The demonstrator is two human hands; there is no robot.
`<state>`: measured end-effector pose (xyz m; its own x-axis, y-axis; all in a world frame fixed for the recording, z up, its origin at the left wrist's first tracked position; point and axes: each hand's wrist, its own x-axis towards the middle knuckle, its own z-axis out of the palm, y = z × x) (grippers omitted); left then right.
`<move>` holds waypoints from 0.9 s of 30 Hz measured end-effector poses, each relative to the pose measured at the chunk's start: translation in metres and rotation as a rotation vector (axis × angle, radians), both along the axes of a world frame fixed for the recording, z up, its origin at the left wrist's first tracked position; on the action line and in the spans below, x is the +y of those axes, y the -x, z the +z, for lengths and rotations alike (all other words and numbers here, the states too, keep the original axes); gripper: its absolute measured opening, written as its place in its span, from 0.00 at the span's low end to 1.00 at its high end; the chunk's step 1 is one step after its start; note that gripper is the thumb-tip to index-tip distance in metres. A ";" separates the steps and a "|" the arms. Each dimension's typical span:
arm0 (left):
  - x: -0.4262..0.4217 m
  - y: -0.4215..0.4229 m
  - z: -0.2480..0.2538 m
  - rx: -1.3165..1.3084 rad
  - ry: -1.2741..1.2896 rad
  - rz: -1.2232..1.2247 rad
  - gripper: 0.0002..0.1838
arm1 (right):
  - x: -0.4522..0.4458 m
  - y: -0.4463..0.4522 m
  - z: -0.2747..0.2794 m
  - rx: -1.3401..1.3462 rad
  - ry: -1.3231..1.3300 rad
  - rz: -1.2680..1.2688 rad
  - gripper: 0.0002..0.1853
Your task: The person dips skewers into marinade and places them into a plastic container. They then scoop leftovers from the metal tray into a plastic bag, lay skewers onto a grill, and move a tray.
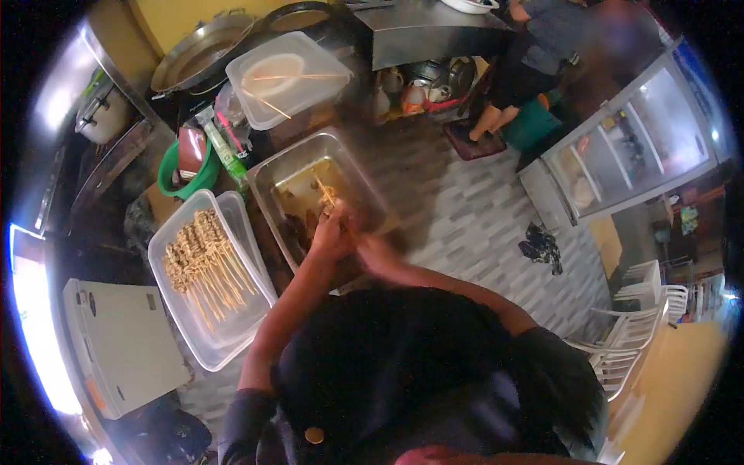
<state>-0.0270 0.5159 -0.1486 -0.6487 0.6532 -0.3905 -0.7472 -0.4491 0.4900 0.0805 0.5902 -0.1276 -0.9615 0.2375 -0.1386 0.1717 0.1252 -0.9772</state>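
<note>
Both hands meet over a rectangular metal tray that holds pieces of meat and some brownish liquid. My left hand is closed around a wooden skewer with meat on it; the bare stick points up and away from me. Pressed close beside it, my right hand has its fingers curled in, partly blurred, and what they grip is hidden. To the left, a clear plastic container holds a row of many meat skewers, stick ends towards me.
Behind the tray is a translucent lid with two loose sticks on it. A green basin, a large pan and a white chest freezer are on the left. A person stands near a glass-door fridge; white chairs are at right.
</note>
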 end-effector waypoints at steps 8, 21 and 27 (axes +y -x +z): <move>0.024 -0.004 -0.016 -0.173 -0.034 0.177 0.09 | 0.011 -0.012 -0.037 -0.019 0.208 -0.040 0.15; 0.008 0.050 -0.109 0.324 0.435 0.188 0.11 | 0.065 -0.092 0.009 0.053 -0.262 0.375 0.10; -0.007 0.040 -0.083 0.296 0.200 -0.127 0.21 | 0.121 -0.081 0.124 -0.373 0.017 0.121 0.11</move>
